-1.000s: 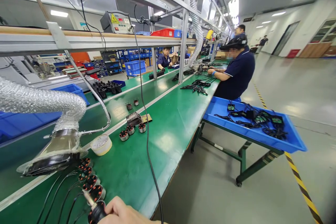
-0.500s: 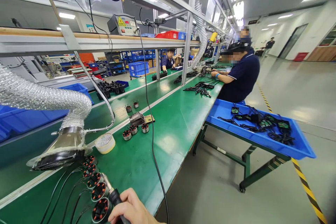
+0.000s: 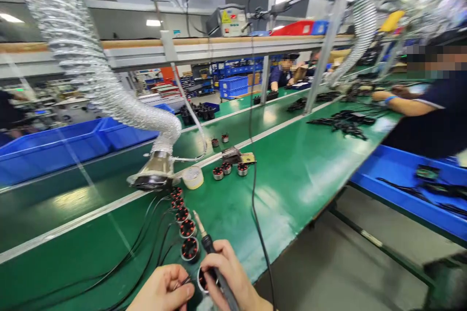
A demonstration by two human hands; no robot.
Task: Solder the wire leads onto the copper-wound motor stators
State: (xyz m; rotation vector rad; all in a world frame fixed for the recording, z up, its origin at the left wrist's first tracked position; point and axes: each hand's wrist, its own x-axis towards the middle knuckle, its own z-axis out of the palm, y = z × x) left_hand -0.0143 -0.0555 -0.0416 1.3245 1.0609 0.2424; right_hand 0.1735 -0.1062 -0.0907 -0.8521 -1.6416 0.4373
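My right hand is closed round a soldering iron, its metal tip angled up and away over the green bench. Partly hidden behind the fingers of that hand is a round motor part with a metal rim. My left hand is just beside it on the left, thumb and fingers pinched on what looks like a thin dark wire. A row of similar motor parts, with black and red insides, runs away from my hands. Black cables trail from them to the left.
A fume extraction hood hangs over the row's far end beside a tape roll. More motor parts stand farther along the bench. A hanging black cord crosses the bench. At right are a blue tray and a co-worker.
My view has swung left and down. My left hand has come into view beside the right one. The soldering iron stays in my right hand, now over a nearer motor part.
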